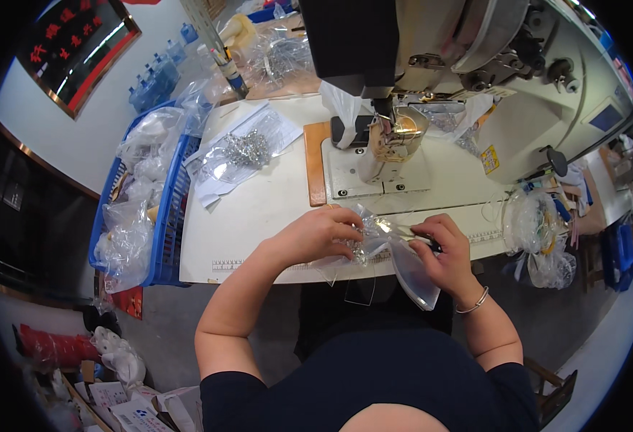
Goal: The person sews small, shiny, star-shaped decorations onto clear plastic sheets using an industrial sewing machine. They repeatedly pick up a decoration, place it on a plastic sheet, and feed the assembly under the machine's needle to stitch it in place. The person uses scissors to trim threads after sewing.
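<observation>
Near the front edge of the white sewing table, my left hand [328,234] has its fingers curled onto a clear plastic bag [417,277]. Shiny silver bits [359,252] show beside and under those fingertips. My right hand [447,253], with a bracelet at the wrist, is closed around a slim dark-handled tool [426,242] at the bag's other side. A pale, thin part of the tool points toward my left hand; its exact kind is hard to make out. Part of the bag hangs below the table edge. Directly beyond both hands stands the sewing machine [394,151].
A heap of silver pieces [248,150] lies on white paper and plastic at the left. Beside the table is a blue basket [176,216] full of plastic bags. Bundled clear bags [532,223] sit at the right edge. Boxes [132,410] fill the floor at lower left.
</observation>
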The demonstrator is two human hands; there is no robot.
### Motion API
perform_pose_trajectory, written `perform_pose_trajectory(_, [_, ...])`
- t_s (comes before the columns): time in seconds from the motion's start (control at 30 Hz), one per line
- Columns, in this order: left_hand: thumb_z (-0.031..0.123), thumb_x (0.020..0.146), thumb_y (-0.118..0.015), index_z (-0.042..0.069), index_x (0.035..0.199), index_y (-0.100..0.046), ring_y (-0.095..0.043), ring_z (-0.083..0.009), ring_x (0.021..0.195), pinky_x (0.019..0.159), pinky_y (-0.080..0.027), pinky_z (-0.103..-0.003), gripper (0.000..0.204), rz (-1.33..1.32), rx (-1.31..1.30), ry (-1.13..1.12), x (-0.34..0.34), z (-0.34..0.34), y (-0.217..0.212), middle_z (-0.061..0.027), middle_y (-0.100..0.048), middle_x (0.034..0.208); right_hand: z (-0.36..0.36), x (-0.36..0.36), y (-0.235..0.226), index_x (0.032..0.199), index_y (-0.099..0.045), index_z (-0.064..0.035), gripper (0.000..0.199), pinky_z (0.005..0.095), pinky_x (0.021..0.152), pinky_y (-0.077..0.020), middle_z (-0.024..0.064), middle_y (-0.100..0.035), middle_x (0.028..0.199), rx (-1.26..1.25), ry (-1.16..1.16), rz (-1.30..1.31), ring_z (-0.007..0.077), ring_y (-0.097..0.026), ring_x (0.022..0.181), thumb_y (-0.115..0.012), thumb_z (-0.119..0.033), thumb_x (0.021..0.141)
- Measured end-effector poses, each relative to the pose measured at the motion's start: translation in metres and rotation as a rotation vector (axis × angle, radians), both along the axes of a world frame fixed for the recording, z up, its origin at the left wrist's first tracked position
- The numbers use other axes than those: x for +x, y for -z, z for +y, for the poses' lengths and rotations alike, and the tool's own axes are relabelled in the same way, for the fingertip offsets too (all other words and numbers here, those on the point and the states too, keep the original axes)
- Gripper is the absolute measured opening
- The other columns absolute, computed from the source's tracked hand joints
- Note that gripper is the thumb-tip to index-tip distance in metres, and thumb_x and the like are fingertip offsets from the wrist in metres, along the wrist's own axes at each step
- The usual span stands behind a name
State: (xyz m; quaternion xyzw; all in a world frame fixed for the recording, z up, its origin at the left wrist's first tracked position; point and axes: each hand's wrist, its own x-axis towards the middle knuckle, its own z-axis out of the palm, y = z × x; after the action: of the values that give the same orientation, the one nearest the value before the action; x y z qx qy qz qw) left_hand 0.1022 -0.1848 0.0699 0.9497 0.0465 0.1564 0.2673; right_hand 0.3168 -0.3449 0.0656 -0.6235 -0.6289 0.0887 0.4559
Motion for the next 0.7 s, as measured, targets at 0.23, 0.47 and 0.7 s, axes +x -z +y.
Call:
perform_pose_trajectory(0.23, [0.007,0.075,-0.069,0.004,0.091,-0.067,-0.063,-0.0208,0.080,0.073,-0.050,-0.030,0.016,0.049,-0.363,-0.099,0.004,0.012,0.004,-0.0083,-0.066,0.088,-0.004,-0.013,-0.001,0.087,-0.064,-0.0077,0.016,0.0304,0.057,-0.0494,0.0058,-0.060,0.083,-0.024,-0.048,-0.077,0.0235,-0.062,0.066,-0.071,-0.013,0.073])
perform_pose_trajectory(0.47, [0.001,0.080,-0.063,0.000,0.089,-0.065,-0.063,-0.0158,0.079,0.073,-0.051,-0.028,0.009,0.088,-0.425,-0.166,0.004,0.008,0.003,-0.0086,-0.066,0.090,0.011,-0.039,0.003,0.085,-0.063,-0.0089,0.014,0.0329,0.054,-0.0483,0.0046,-0.057,0.082,-0.053,-0.053,-0.204,0.0238,-0.060,0.064,-0.070,-0.016,0.074])
perform_pose_trajectory(0.7, [-0.004,0.073,-0.062,0.005,0.083,-0.066,-0.064,-0.0189,0.083,0.074,-0.052,-0.030,0.014,-0.069,-0.289,-0.109,-0.001,0.011,0.014,-0.0074,-0.065,0.098,0.018,-0.052,0.006,0.085,-0.062,-0.0079,0.015,0.0336,0.056,-0.0484,0.0050,-0.055,0.083,-0.096,-0.030,-0.321,0.0244,-0.059,0.065,-0.069,-0.015,0.074])
